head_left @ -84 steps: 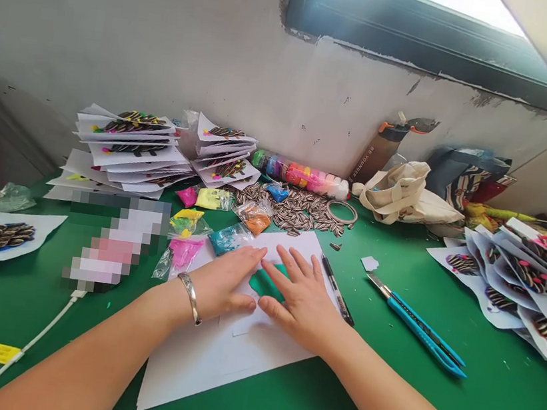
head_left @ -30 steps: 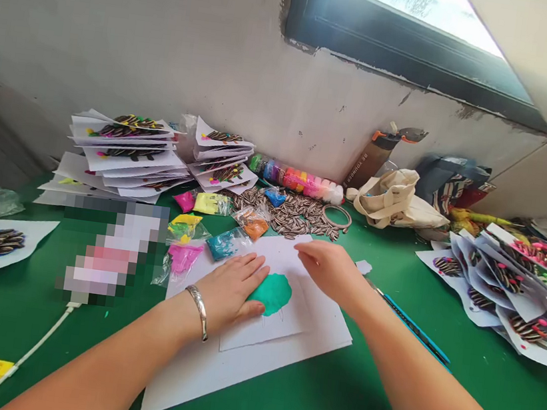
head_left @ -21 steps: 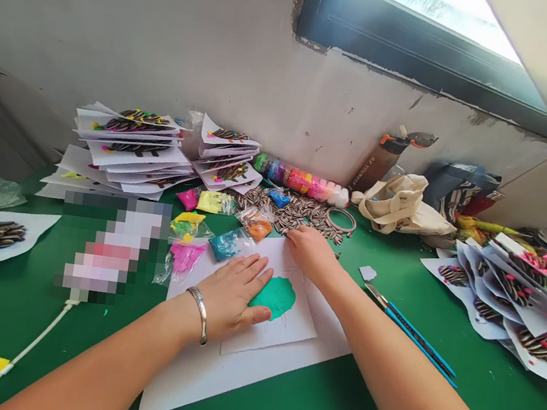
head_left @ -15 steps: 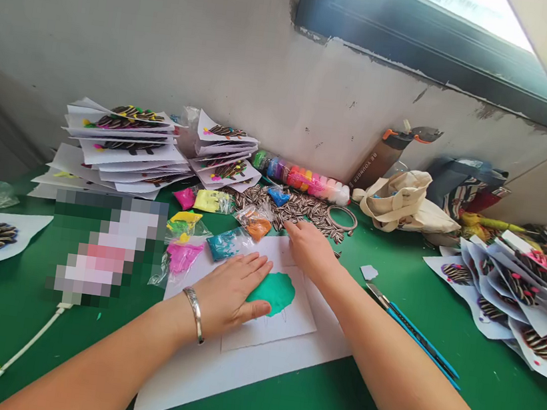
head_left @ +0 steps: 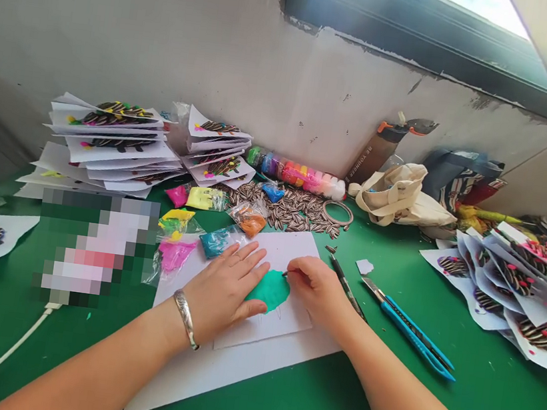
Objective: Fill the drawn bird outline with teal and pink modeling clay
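Observation:
A flat patch of green modelling clay (head_left: 269,290) covers part of a pencil drawing on a small white sheet (head_left: 288,321). My left hand (head_left: 230,283) lies flat with fingers spread, over the sheet's left side and beside the clay. My right hand (head_left: 315,288) is closed in a pinch at the clay's right edge. A dark sunflower seed (head_left: 285,273) pokes from its fingertips, mostly hidden by them. Beneath the small sheet is a larger white sheet (head_left: 170,380). Behind both hands lies a heap of striped sunflower seeds (head_left: 297,211).
Bagged clay, including a teal packet (head_left: 218,243) and a pink one (head_left: 176,256), lies left of the sheets. A pen (head_left: 346,285) and a blue utility knife (head_left: 408,327) lie to the right. Stacks of seed pictures (head_left: 119,154) and a bottle (head_left: 376,151) stand behind.
My right hand has come back from the seed heap to the clay's right edge, now pinching a seed. My left hand stays flat on the paper. The view has shifted slightly.

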Tool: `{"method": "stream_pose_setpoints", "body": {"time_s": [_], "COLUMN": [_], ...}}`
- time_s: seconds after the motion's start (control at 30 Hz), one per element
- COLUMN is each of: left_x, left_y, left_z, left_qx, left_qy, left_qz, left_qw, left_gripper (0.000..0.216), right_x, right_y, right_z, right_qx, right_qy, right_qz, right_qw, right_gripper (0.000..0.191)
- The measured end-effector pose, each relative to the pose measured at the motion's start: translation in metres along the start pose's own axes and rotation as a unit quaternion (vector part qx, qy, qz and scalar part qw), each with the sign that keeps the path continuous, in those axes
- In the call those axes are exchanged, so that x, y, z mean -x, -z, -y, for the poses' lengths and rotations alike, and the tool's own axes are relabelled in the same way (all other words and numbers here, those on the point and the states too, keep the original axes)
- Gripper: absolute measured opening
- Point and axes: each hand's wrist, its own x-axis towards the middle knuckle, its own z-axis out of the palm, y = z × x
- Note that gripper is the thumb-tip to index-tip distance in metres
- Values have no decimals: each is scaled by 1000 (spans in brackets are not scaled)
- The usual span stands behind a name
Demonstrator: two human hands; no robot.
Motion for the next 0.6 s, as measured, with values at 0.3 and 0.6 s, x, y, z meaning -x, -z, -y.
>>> {"method": "stream_pose_setpoints", "body": {"time_s": [0.3, 0.6], "left_x": [1, 0], "left_y": [-10, -10], "left_z": [-6, -6], "left_qx": [16, 16], "left_qy": [-37, -31], "left_qz": [77, 96], "left_qw": [996, 995], "left_gripper": [63, 65], "right_x": [2, -2], "right_y": [10, 1], "right_z": [2, -2], "right_qx": [87, 98], "right_qy": [9, 15], "right_qz": [43, 12], "right_qw": [995, 995], "right_gripper": [16, 21]}}
